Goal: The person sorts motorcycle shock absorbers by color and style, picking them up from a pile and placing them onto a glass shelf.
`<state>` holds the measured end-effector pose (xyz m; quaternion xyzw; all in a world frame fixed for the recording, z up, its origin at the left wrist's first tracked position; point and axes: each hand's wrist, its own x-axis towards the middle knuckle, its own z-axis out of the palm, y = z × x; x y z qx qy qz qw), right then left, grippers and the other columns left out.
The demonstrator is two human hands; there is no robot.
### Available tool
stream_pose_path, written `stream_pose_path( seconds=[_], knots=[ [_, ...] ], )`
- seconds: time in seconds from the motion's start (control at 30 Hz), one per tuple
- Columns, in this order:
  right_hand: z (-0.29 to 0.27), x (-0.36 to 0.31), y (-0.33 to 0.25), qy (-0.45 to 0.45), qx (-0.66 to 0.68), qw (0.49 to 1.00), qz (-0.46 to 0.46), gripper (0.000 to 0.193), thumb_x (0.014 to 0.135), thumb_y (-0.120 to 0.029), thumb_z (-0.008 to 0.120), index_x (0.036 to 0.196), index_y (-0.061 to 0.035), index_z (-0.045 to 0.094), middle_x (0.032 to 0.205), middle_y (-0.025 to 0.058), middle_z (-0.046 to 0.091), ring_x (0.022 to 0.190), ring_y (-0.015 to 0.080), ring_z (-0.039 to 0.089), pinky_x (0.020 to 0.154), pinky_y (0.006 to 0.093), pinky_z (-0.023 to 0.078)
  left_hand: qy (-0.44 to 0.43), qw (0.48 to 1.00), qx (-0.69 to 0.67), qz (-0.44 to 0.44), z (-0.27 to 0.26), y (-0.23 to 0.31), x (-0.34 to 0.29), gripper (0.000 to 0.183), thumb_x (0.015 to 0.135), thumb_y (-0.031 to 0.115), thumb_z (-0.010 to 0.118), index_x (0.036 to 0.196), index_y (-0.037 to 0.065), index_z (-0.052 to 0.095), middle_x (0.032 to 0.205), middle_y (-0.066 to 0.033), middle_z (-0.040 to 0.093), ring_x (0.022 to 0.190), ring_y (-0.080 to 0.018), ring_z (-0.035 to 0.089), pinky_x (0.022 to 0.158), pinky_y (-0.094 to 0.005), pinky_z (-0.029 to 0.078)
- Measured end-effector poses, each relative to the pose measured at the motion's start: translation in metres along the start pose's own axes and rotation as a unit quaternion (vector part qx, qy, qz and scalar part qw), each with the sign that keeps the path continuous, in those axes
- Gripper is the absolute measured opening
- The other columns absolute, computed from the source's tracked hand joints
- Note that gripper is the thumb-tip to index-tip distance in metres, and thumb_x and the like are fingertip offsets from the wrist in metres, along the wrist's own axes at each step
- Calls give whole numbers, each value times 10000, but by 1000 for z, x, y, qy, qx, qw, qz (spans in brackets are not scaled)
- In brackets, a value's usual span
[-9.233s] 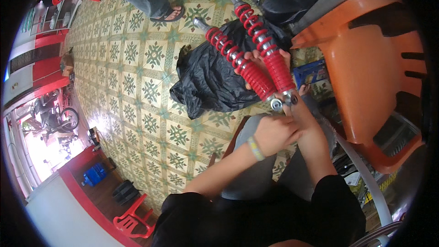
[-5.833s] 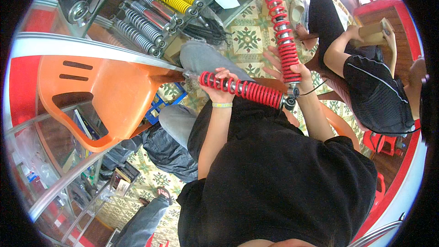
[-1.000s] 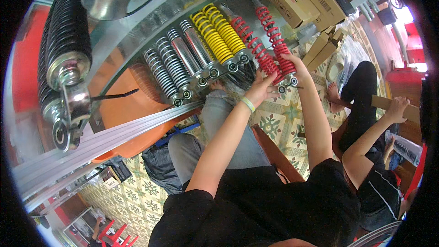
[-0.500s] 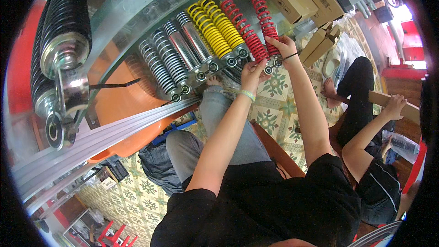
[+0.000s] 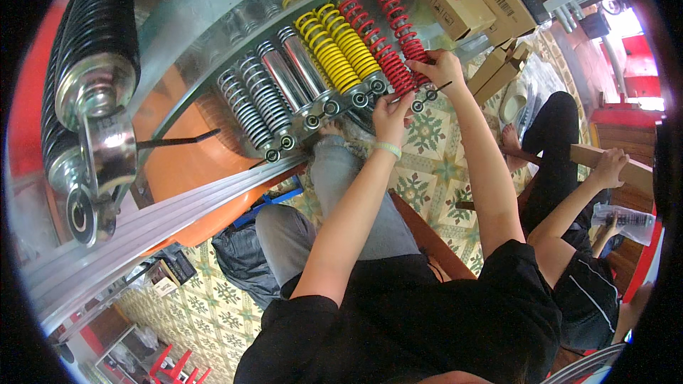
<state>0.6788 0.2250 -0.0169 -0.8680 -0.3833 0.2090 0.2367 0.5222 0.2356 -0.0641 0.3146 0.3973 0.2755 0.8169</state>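
Note:
Two red-sprung shock absorbers [image 5: 400, 25] lie side by side on the glass shelf in front of me, their metal eyes pointing toward me. My right hand [image 5: 442, 71] is closed round the lower coils of the right one. At the lower end of the left one is my left hand [image 5: 393, 119], its fingers pinched together close to the metal eyes. A thin black strip like a cable tie [image 5: 442, 87] sticks out between the two hands. What the left fingertips grip is partly hidden; I cannot tell whether it is the strip or the spring.
Left of the red pair lie yellow [image 5: 340, 46], chrome-sleeved [image 5: 288, 67] and silver-sprung shock absorbers [image 5: 250, 110]. Large black ones [image 5: 96, 35] hang at the near left. Cardboard boxes [image 5: 455, 3] stand at the far right. Beside me, another person's hand [image 5: 610, 168] holds a cardboard piece.
My right hand has shifted slightly left over the red spring. The black strip's free end has moved left, away from my right wrist. My left hand stays at nearly the same place.

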Motion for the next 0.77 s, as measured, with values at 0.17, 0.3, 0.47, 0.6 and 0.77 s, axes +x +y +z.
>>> stream_pose_path(
  seconds=[0.17, 0.3, 0.47, 0.6, 0.77],
  knots=[
    [-4, 11, 4, -6, -16, 996, -82, 486, 651, -514, 671, 860, -75, 678, 721, 162, 633, 683, 288, 625, 663, 363, 479, 24, 999, -2, 30, 4, -5, 3, 315, 749, 219, 706, 949, 36, 545, 758, -9, 606, 588, -68, 547, 469, -180, 422],
    [-3, 26, 1, -21, 3, 995, -99, 475, 674, -501, 661, 889, -77, 674, 756, 176, 631, 728, 288, 623, 690, 353, 472, 17, 998, -50, 23, 1, -9, 13, 308, 767, 237, 688, 969, 49, 551, 810, -7, 615, 618, -72, 558, 511, -193, 453],
    [-1, 52, 7, -31, 21, 997, -63, 531, 683, -565, 632, 896, -80, 675, 743, 168, 632, 736, 285, 623, 702, 355, 468, -91, 986, -127, -49, -10, -8, 23, 280, 837, 224, 602, 1067, 93, 511, 1046, -56, 587, 874, -194, 618, 633, -253, 510],
    [8, 42, 14, -18, 281, 959, -35, 489, 806, -449, 571, 1023, -13, 614, 885, 124, 648, 806, 204, 620, 708, 312, 466, -101, 986, -71, -111, -16, -11, 22, 364, 835, 248, 604, 1131, 78, 479, 1024, -29, 570, 857, -157, 614, 644, -237, 490],
    [31, -10, 39, 154, 478, 865, 9, 455, 884, -325, 503, 1212, -10, 489, 1050, 114, 608, 992, 163, 572, 869, 265, 427, -70, 990, -55, -110, -29, -13, 25, 314, 847, 240, 585, 1110, 91, 499, 1037, -44, 581, 860, -180, 613, 670, -266, 508]
  ],
)
